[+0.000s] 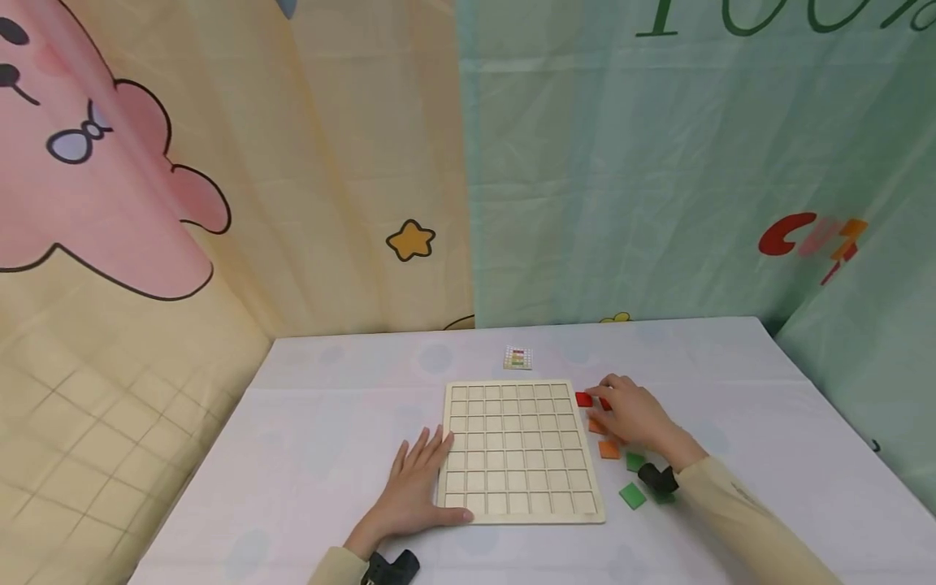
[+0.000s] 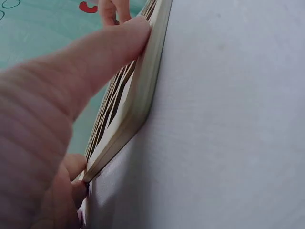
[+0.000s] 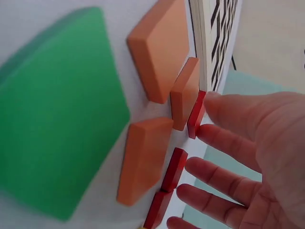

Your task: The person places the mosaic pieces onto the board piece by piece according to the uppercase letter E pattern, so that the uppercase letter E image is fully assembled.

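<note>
In the head view my left hand [image 1: 417, 491] lies spread at the left edge of a pale wooden grid board [image 1: 521, 448]. Its thumb rests on the board's near rim in the left wrist view. On the board's far right side, my right hand [image 1: 632, 410] reaches over small square tiles. Its thumb and index fingertips are at a red tile [image 3: 196, 114], with the fingers fairly straight. Two more red tiles [image 3: 174, 169] lie close to the other fingertips. Orange tiles [image 3: 145, 162] and a green tile [image 3: 62, 114] sit nearer the wrist. My hand hides some tiles from above.
Behind the board lies a small printed grid card [image 1: 517, 357] with coloured squares. Several green tiles [image 1: 632, 496] are near the right wrist, beside the board's right edge. Printed curtains [image 1: 351, 203] hang behind the white-covered table [image 1: 292, 455].
</note>
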Motion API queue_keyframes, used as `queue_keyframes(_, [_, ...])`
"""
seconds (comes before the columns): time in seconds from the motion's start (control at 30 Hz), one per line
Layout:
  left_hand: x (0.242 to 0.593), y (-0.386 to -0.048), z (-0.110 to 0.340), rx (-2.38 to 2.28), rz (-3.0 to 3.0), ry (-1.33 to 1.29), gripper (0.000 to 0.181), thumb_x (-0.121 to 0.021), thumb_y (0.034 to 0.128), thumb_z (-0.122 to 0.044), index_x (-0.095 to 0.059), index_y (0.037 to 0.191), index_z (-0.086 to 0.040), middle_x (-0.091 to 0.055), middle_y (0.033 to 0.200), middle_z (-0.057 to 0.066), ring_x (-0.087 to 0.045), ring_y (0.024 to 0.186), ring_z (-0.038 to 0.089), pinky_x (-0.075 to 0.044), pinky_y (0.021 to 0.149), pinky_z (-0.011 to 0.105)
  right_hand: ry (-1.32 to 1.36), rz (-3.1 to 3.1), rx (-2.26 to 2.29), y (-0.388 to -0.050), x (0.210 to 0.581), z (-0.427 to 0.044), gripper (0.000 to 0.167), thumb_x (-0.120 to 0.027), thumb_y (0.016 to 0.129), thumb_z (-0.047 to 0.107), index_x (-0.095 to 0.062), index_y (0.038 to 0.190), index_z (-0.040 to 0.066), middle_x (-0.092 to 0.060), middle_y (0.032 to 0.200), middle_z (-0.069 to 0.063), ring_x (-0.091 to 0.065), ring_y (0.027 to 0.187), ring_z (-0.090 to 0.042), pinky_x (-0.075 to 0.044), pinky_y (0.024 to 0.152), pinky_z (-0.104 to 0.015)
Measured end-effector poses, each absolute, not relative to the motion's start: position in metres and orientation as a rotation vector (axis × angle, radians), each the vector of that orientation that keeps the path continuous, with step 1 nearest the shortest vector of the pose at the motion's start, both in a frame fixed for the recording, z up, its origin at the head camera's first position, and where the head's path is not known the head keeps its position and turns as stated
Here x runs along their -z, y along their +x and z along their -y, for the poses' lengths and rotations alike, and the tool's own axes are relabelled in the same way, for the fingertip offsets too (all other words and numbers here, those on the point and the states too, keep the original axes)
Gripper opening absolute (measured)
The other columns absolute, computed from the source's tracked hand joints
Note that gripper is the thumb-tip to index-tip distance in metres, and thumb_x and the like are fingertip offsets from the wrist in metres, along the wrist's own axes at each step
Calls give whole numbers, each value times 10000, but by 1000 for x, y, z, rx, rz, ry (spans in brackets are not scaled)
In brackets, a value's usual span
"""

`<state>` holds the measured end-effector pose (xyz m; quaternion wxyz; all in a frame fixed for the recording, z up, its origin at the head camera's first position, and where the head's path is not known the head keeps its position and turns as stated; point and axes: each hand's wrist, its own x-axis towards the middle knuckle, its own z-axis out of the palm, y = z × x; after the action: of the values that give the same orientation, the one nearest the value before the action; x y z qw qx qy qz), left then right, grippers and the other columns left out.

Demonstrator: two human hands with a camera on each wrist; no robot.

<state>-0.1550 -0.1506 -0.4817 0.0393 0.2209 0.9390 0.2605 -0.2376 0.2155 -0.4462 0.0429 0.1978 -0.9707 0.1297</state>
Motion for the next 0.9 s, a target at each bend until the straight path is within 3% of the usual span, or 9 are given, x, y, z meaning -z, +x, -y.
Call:
queue_keyframes(0.23, [488,-154,149,-780,-2953,724,1100,-652,666,-745,-308,1492,-105,-231,1539,124,-98,1418,337,-6,1097,544,453,3021,-662,-251,449,-217,205,-748,826,163,-728,987,38,-541,875,-41,-454,829,-226,-461,654,-324])
queue_keyframes(0.47, [490,-154,146,-697,-2991,693,1112,-585,646,-816,-306,1498,-158,-212,1551,62,-65,1428,291,38,1103,516,381,3029,-851,-256,453,-224,180,-778,780,97,-627,867,54,-550,843,-39,-472,806,-231,-484,641,-317])
queue_keyframes(0.77, [491,-154,137,-600,-2999,675,1018,-531,704,-809,-315,1498,-210,-148,1569,58,-8,1431,283,100,1081,546,343,2888,-1047,-253,446,-224,135,-729,817,54,-596,830,73,-564,744,-19,-492,637,-186,-451,525,-295])
queue_keyframes(0.9, [493,-153,137,-571,-3019,681,996,-517,719,-806,-315,1498,-220,-138,1572,64,-7,1431,287,92,1084,542,348,2805,-1139,-254,442,-209,128,-730,824,66,-609,863,54,-584,758,-21,-530,622,-172,-483,546,-295])
